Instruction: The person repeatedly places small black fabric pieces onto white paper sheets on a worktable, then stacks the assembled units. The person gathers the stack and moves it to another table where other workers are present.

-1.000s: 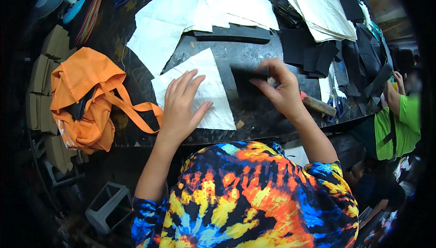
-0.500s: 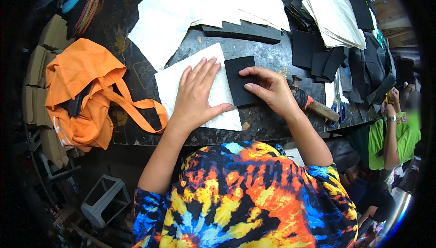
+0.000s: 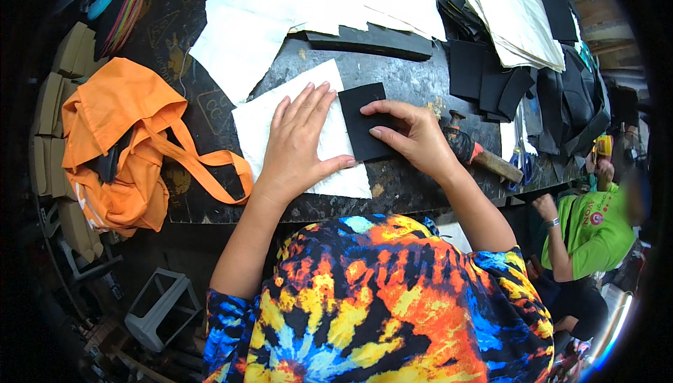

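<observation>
— Dark workbench [image 3: 413,78] is running across the scene, with an orange bag [image 3: 119,145] slumping at its left edge. What's the left hand [image 3: 298,141] doing?

— Lying flat, fingers spread, pressing on the white sheet [image 3: 294,99]; gripping nothing.

— And rightward?

— Right hand [image 3: 413,138] is resting on the black square piece [image 3: 364,127], fingertips pinning it where it's overlapping the sheet's right edge. I'd judge uneven pressure could be skewing it. A hammer [image 3: 484,159] is lying just beyond.
</observation>
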`<act>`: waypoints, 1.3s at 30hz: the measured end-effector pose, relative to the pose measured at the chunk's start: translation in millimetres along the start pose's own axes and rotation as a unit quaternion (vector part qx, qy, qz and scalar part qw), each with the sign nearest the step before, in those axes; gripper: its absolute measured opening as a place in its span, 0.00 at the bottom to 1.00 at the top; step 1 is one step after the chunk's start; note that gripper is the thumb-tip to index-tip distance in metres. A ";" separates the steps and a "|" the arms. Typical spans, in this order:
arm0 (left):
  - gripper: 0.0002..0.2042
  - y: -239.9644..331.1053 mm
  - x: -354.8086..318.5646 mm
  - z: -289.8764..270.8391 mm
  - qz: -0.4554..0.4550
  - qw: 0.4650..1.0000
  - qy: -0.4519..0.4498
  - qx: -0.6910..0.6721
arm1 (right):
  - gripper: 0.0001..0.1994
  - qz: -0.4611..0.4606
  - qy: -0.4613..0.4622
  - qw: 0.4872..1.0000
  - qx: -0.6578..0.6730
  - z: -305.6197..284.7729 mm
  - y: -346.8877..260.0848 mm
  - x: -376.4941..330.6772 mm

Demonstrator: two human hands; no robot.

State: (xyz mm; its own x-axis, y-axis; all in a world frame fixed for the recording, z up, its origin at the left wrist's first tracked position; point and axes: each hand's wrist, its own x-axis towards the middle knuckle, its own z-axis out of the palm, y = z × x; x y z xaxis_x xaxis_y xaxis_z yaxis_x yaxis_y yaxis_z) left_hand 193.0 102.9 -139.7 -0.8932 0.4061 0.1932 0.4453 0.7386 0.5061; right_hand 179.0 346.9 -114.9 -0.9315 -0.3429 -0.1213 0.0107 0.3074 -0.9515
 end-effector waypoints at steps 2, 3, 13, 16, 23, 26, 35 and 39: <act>0.52 -0.5 0.0 0.1 0.003 1.000 0.001 0.002 | 0.16 -0.001 0.001 1.000 -0.008 0.1 -0.3 -0.1; 0.52 -0.9 -0.1 0.4 0.005 1.000 0.001 0.004 | 0.16 0.005 0.000 1.000 -0.011 0.1 -0.4 -0.1; 0.50 -4.9 -1.2 5.1 0.006 1.000 0.001 0.000 | 0.17 0.001 -0.014 0.995 -0.099 -2.1 -8.5 2.5; 0.49 -3.5 -1.4 7.4 0.002 1.000 0.003 0.021 | 0.18 -0.029 -0.014 0.984 -0.174 -2.9 -15.2 4.8; 0.49 0.5 0.0 5.0 0.000 1.000 0.001 0.015 | 0.27 -0.224 0.043 0.869 -0.439 -8.0 -25.9 12.4; 0.48 6.6 1.5 -3.2 -0.013 1.000 -0.011 -0.016 | 0.34 -0.245 -0.064 0.883 -0.396 -5.1 -23.1 27.4; 0.23 -101.7 82.2 -74.7 -0.127 0.959 0.255 0.000 | 0.39 -0.217 -0.110 0.838 -0.488 3.7 -12.9 22.1; 0.31 -160.2 125.5 -87.0 -0.251 0.947 0.166 0.112 | 0.39 -0.211 -0.091 0.831 -0.507 8.6 -5.2 17.9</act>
State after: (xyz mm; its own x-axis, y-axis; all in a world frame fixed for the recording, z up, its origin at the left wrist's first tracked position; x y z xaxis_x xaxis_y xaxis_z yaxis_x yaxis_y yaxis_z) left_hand 4.2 -11.3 -123.4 -0.9498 -0.1904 0.2483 -0.0712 0.9043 0.4210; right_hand 165.4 331.5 -114.5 -0.7029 -0.7105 0.0338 -0.7008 0.6835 -0.2042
